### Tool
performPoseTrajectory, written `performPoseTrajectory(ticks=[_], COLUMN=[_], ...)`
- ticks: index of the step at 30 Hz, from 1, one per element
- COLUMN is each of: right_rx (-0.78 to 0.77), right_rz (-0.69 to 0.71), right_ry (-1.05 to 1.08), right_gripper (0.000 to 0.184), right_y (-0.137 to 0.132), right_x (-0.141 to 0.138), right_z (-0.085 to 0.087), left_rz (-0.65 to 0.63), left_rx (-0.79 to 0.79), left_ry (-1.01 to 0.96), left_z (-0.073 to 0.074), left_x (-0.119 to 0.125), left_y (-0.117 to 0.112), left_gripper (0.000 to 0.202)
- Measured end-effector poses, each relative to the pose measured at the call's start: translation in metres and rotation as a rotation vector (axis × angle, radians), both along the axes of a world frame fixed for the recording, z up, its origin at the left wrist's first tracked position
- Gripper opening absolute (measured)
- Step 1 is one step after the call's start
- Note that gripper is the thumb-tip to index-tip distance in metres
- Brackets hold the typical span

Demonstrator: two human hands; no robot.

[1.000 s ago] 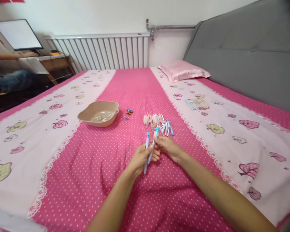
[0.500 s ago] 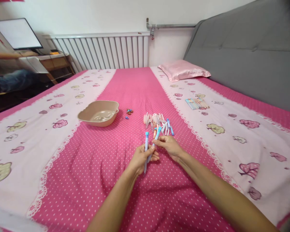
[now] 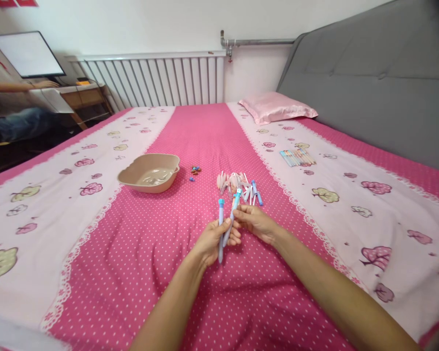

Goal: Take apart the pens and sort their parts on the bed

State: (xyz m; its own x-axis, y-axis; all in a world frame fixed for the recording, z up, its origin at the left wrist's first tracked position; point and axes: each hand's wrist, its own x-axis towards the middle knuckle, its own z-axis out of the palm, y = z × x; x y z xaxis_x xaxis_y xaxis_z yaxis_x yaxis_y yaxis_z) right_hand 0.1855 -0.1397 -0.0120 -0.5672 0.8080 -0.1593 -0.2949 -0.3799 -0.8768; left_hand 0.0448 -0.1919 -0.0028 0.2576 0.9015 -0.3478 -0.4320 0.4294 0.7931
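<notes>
My left hand (image 3: pixel 214 240) is closed around a pale lilac pen (image 3: pixel 221 229) with a blue top, held nearly upright. A second pale pen (image 3: pixel 231 222) with a light blue top leans beside it, its lower part between my left fingers. My right hand (image 3: pixel 255 222) pinches this second pen near its upper half. Just beyond my hands lies a loose pile of pen parts (image 3: pixel 234 181), pink, white and clear. Two or so blue pieces (image 3: pixel 256 192) rest at the pile's right side.
A beige basin (image 3: pixel 146 173) with pale pieces inside stands on the bed at left. Small dark and blue bits (image 3: pixel 195 170) lie beside it. A row of pens (image 3: pixel 297 157) lies at right, near a pink pillow (image 3: pixel 276 108). Another person's hand (image 3: pixel 46 84) rests at a desk.
The second pen's top now looks different, with a whitish tip above the light blue. My right hand has shifted slightly along it; my left hand is nearly still.
</notes>
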Motion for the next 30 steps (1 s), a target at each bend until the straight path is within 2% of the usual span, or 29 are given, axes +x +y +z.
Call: performPoseTrajectory(ticks=[4,8,15,20,24,27,30], right_rx=[0.052,0.045,-0.068,-0.072,-0.070,-0.023,0.037], right_rz=[-0.070,-0.116,0.151,0.222,0.135,-0.007,-0.143], right_ry=[-0.099,-0.142,0.066,0.177,0.157,0.061,-0.009], right_gripper=[0.029,0.030,0.025,0.037,0.035,0.030,0.037], right_y=[-0.002,-0.002,0.003,0.002,-0.001,-0.003,-0.003], right_x=[-0.003,-0.003,0.003,0.004,0.002,-0.002,-0.006], right_z=[-0.004,-0.006,-0.005,0.002,0.006,0.002,-0.002], left_rz=[0.039,0.043,0.002,0.005,0.029,0.038,0.034], left_rx=[0.066,0.043,-0.034,-0.003,0.033,0.046,0.047], left_ry=[0.059,0.074,-0.013,-0.038,0.008,0.063,0.087], left_z=[-0.004,-0.005,0.001,0.002,0.000,-0.003,-0.004], left_x=[0.003,0.005,0.003,0.001,0.002,0.004,0.005], left_y=[-0.001,-0.001,-0.001,0.000,0.000,-0.001,-0.001], left_gripper=[0.018,0.015,0.022,0.023,0.021,0.020,0.021])
